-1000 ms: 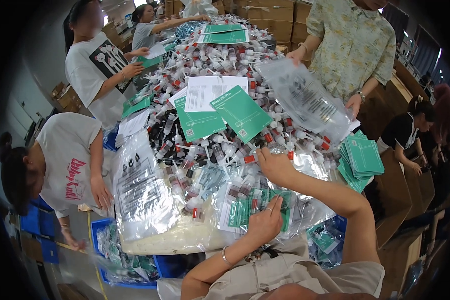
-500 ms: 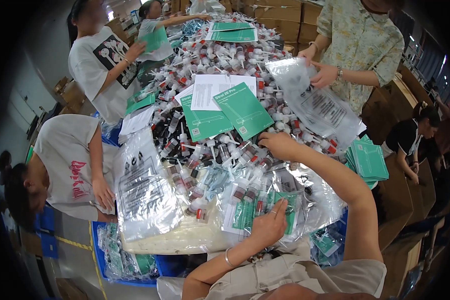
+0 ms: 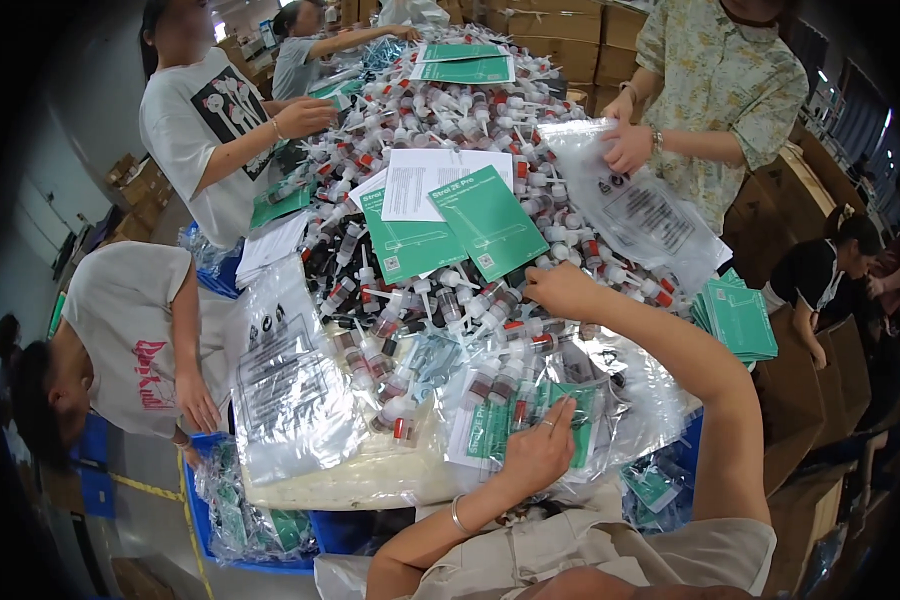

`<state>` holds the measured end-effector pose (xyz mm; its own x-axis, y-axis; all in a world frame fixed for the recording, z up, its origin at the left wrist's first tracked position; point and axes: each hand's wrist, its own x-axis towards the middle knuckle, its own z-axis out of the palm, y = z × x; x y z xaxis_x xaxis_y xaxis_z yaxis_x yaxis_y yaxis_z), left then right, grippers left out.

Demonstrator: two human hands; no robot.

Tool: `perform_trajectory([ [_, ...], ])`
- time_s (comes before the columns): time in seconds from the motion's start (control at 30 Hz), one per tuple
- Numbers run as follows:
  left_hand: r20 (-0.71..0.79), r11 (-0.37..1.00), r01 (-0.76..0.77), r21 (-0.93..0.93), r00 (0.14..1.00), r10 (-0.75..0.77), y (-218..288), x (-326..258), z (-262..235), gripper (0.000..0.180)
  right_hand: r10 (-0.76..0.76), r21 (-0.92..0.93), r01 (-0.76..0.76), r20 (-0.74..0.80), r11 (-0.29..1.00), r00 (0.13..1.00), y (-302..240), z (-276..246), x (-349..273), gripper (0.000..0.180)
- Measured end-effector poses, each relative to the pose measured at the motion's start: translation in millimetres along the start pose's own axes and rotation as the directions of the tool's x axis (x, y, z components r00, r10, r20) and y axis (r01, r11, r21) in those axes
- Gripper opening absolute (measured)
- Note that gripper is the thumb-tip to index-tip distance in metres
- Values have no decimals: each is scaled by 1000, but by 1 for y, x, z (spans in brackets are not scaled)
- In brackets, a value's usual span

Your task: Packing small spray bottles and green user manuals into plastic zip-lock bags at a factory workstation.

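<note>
My left hand [image 3: 540, 452], wearing a ring and a bangle, is closed on a clear plastic bag [image 3: 615, 450] at the near edge of the table. Inside or under the film show a green booklet [image 3: 488, 428] and several small clear bottles [image 3: 505, 382] with white nozzle tips and dark red contents. Farther off, my right hand [image 3: 562, 292] reaches into the near side of the bottle pile [image 3: 440, 110]. Its fingers curl down among the bottles and black pieces; what they grip is hidden. Green booklets [image 3: 490, 222] and a white printed sheet [image 3: 448, 185] lie just beyond it.
Flat clear bags [image 3: 295, 385] lie at the left, near a co-worker's hand [image 3: 198, 402]. Another co-worker handles a stack of bags [image 3: 650, 215] at the right. A booklet stack [image 3: 735, 318] sits at the right edge. Blue bins [image 3: 210, 540] with filled bags stand below.
My hands stay nearly in place. The co-worker at upper left has lowered the green booklet and now stretches a hand over the pile. The near-left co-worker has a hand down at the blue bin.
</note>
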<state>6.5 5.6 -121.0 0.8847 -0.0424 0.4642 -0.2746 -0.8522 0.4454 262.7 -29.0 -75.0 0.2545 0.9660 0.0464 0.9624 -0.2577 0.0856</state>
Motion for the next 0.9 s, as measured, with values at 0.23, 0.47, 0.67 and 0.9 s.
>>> perform_trajectory([
  [0.23,-48,999,8,-53,999,-11,-1,-2,5,52,51,-29,-49,59,998,997,-7,9,16,16],
  [0.47,-50,999,3,-38,999,-5,0,-1,5,52,339,99,-392,337,915,878,-17,-7,41,29],
  [0.67,-96,999,-17,-35,995,14,2,2,10,48,289,165,-374,386,913,876,13,-9,24,33],
  [0.9,-88,1000,-19,9,996,19,0,1,4,44,252,66,-270,208,961,945,1,-55,-4,23],
])
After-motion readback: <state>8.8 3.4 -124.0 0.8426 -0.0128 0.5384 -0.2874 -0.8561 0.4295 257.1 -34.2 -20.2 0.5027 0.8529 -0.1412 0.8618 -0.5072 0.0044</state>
